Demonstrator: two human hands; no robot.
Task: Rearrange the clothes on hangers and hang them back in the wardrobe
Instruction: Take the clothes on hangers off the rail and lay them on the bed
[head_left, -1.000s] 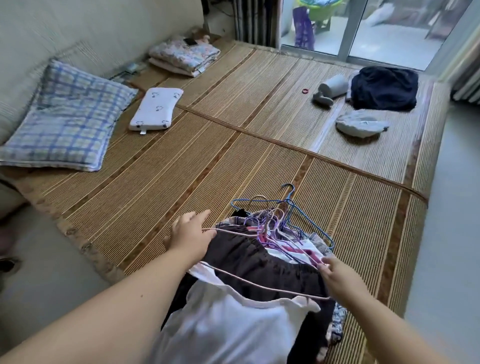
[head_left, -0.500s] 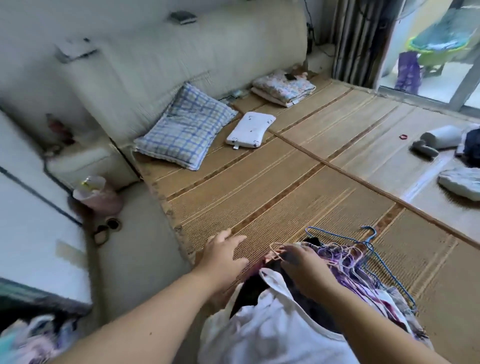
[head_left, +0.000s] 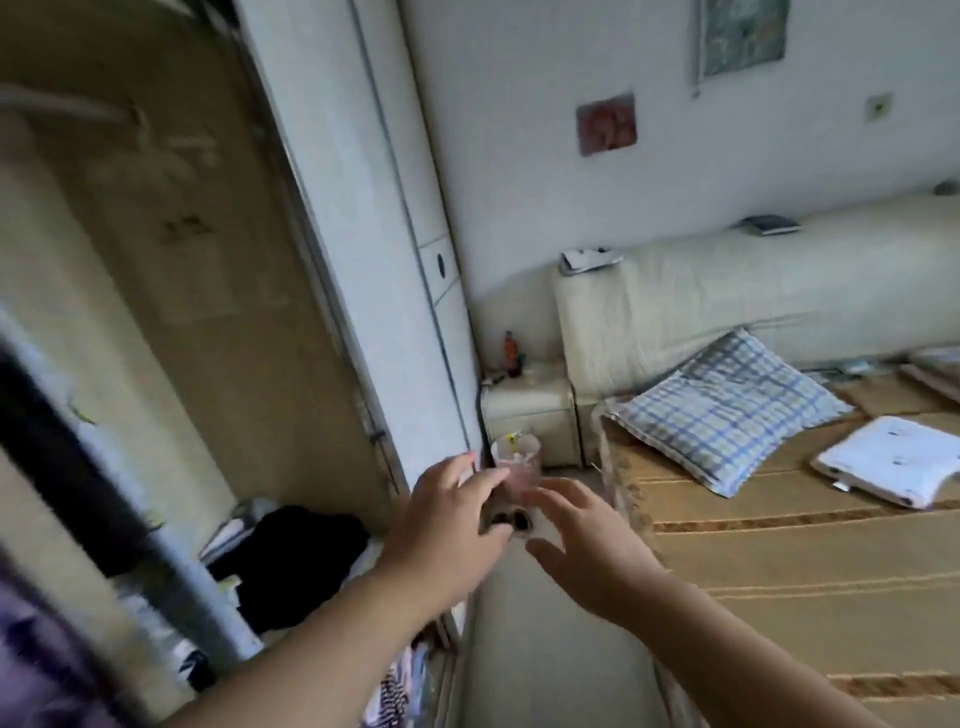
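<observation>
The open wardrobe (head_left: 171, 291) fills the left of the blurred view, with a pale rail (head_left: 78, 106) near its top and dark folded clothes (head_left: 296, 556) on its floor. My left hand (head_left: 447, 525) and my right hand (head_left: 587, 540) are raised side by side in front of me, fingers spread, nothing in either. The pile of clothes on hangers is out of view. Purple fabric (head_left: 36, 670) shows at the lower left edge and a striped garment (head_left: 395, 691) lies below my left forearm.
The wardrobe's white door edge (head_left: 363, 234) stands just left of my hands. A small bin (head_left: 517, 465) and a bedside cabinet (head_left: 530, 410) sit in the corner. The bed's straw mat (head_left: 779, 561) carries a checked pillow (head_left: 727, 410) and a white pillow (head_left: 893, 460).
My view has swung left from the bed to the wardrobe. Both hands have left the clothes pile and now hang in the air with nothing in them.
</observation>
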